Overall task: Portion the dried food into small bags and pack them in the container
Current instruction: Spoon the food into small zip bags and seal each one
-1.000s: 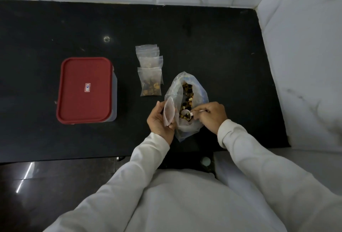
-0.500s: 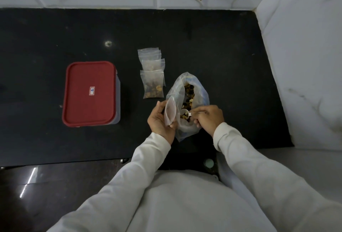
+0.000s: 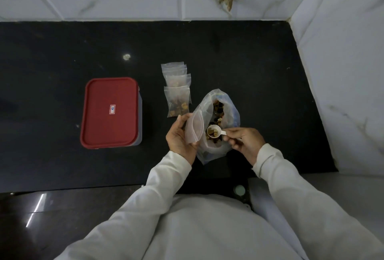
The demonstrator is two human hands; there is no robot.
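A large clear bag of dried food (image 3: 227, 114) stands open on the black counter (image 3: 259, 72). My left hand (image 3: 178, 137) holds a small empty zip bag (image 3: 194, 129) with its mouth held open, right beside the large bag. My right hand (image 3: 243, 141) pinches the handle of a small white scoop (image 3: 215, 131) filled with brown pieces, just above the large bag's mouth and close to the small bag. Three filled small bags (image 3: 177, 89) lie overlapping behind my left hand. The container with a red lid (image 3: 111, 112) sits closed at the left.
White marble walls rise at the back and at the right (image 3: 342, 72) of the counter. The counter's front edge (image 3: 83, 189) runs just ahead of my body. A pale spot (image 3: 126, 56) marks the counter behind the container.
The scoop has come up out of the large bag, loaded with food, and now sits near the small bag's mouth. My left hand has kept hold of the small bag.
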